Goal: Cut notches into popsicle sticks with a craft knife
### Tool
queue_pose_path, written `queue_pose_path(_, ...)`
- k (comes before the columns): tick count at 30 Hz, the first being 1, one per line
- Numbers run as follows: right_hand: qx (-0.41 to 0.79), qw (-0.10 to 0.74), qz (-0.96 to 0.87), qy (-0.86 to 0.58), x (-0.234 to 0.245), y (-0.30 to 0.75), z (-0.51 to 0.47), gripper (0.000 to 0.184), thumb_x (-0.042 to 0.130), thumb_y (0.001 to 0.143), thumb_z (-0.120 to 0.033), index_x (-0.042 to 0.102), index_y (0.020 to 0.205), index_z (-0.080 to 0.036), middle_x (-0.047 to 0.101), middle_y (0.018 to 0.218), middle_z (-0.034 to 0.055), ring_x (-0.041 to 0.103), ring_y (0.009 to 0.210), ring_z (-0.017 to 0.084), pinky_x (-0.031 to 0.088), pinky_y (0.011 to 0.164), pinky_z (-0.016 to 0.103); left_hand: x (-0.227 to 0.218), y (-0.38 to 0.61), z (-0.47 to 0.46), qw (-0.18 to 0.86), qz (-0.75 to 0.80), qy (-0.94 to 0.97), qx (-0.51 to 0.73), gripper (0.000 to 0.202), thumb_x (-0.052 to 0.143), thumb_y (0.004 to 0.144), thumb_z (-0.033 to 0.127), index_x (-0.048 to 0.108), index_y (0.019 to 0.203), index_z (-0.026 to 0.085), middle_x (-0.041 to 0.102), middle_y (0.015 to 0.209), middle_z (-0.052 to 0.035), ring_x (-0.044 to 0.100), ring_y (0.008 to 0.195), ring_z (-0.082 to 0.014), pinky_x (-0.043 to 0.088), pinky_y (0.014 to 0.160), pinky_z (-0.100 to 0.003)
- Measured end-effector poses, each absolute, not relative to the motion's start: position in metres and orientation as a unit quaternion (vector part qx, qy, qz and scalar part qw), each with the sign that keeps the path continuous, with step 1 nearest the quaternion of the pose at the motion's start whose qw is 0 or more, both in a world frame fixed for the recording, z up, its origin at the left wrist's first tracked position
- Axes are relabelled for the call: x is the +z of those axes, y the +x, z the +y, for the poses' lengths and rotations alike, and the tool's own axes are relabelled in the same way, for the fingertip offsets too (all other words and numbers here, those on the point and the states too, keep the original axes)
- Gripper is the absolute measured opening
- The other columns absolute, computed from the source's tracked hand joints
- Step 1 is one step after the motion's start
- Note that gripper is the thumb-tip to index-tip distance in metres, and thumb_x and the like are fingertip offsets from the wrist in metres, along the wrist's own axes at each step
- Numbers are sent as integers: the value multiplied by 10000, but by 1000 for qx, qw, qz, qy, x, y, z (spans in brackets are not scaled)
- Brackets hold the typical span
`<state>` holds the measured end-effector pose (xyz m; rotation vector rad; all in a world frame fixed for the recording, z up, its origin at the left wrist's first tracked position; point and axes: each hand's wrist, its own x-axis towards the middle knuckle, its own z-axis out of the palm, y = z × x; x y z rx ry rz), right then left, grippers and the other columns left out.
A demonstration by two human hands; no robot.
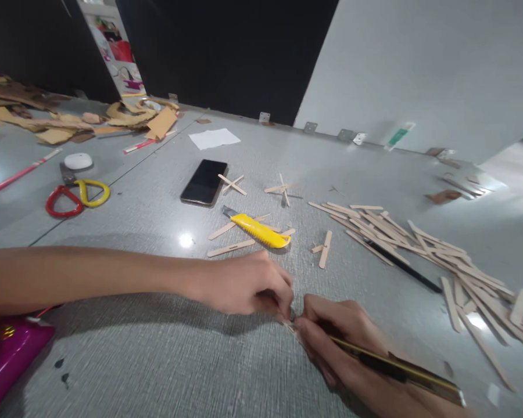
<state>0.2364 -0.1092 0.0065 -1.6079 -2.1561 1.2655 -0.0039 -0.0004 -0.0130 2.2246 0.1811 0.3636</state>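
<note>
My left hand (pixel 248 284) is closed, its fingers pinching one end of a wooden craft stick (pixel 289 326). My right hand (pixel 344 337) is wrapped round a slim black-and-gold utility knife (pixel 409 371), its front end meeting the stick between both hands. The fingers partly hide the stick and the blade. Just beyond my hands, a yellow box cutter (pixel 261 230) lies across several loose sticks (pixel 230 248). Small crossed stick pieces (pixel 325 249) rest to its right. Two more stick crosses lie farther back, one (pixel 233 184) touching the phone, the other (pixel 283 189) apart.
A heap of craft sticks (pixel 440 255) with a black pen-like tool (pixel 405 266) spreads at the right. A phone (pixel 204 182), white paper (pixel 214 138), red-and-yellow scissors (pixel 78 196) and a white mouse-like object (pixel 78 161) lie beyond. Cardboard scraps (pixel 70 125) fill the back left; a purple packet (pixel 20 354) is near left.
</note>
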Motion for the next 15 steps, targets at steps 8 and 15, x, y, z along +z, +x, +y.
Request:
queue_pose_path(8, 426, 169, -725, -514, -6, 236, -104, 487, 590, 1106, -512, 518, 716, -230, 381, 618, -84, 327, 558, 101, 255, 499, 277, -14, -8, -3, 368, 81, 914, 152, 166, 686, 1049, 135, 749, 942, 245, 788, 1055, 26, 717, 1007, -173, 338, 980, -402)
queue_pose_path(15, 449, 242, -633, -582, -3, 224, -106, 524, 582, 1090, -579, 562, 694, -236, 469, 498, -81, 422, 444, 94, 323, 451, 243, -16, -5, -31, 159, 274, 908, 275, 308, 432, 1149, 223, 730, 1177, 151, 762, 1105, -96, 631, 1039, -265, 447, 969, -438)
